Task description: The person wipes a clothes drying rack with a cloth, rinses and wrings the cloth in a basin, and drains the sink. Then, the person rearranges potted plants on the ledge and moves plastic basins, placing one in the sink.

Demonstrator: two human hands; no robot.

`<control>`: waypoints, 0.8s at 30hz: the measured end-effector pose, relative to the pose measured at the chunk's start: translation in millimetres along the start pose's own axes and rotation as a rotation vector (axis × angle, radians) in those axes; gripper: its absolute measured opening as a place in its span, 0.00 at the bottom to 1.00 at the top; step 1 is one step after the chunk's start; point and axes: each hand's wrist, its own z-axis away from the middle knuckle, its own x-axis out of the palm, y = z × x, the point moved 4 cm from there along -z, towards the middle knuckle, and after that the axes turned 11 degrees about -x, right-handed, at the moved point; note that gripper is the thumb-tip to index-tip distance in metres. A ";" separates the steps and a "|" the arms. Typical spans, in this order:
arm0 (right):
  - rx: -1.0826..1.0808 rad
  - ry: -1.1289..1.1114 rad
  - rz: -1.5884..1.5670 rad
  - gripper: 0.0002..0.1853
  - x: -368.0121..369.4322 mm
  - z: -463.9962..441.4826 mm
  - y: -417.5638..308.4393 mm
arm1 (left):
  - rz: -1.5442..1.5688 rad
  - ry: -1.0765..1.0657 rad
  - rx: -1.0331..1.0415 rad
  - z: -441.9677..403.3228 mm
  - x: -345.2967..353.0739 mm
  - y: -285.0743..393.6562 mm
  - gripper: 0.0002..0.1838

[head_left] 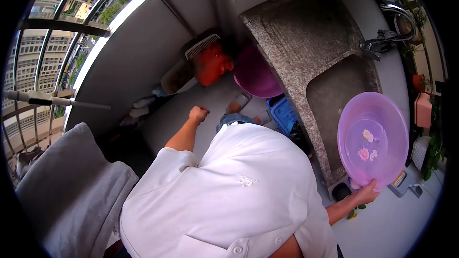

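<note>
My right hand (366, 194) grips the near rim of a light purple plastic basin (349, 114) with flowers printed on its bottom. The basin is tilted, its inside facing me, at the right edge of the stone laundry sink (299, 74). Whether it rests on the sink's edge I cannot tell. My left hand (199, 113) hangs low over the floor, fingers curled into a loose fist, with nothing seen in it. A faucet (382, 43) stands at the sink's far right side.
A darker purple basin (256, 74) and a blue crate (283, 114) sit below the sink. A dustpan (203, 45) and a red bag (213, 64) lean near the wall. Grey cloth (79, 186) hangs at left by the balcony railing (67, 26). Potted plants (423, 105) line the right.
</note>
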 end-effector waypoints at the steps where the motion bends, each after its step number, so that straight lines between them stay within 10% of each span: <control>1: -0.029 0.000 0.026 0.27 -2.7 0.4 -9.4 | -0.007 0.007 -0.006 -0.7 -2.8 0.6 0.06; 24: -0.589 0.331 0.372 0.14 -30.3 5.2 -50.9 | 0.041 -0.077 0.170 -46.1 -8.4 45.5 0.09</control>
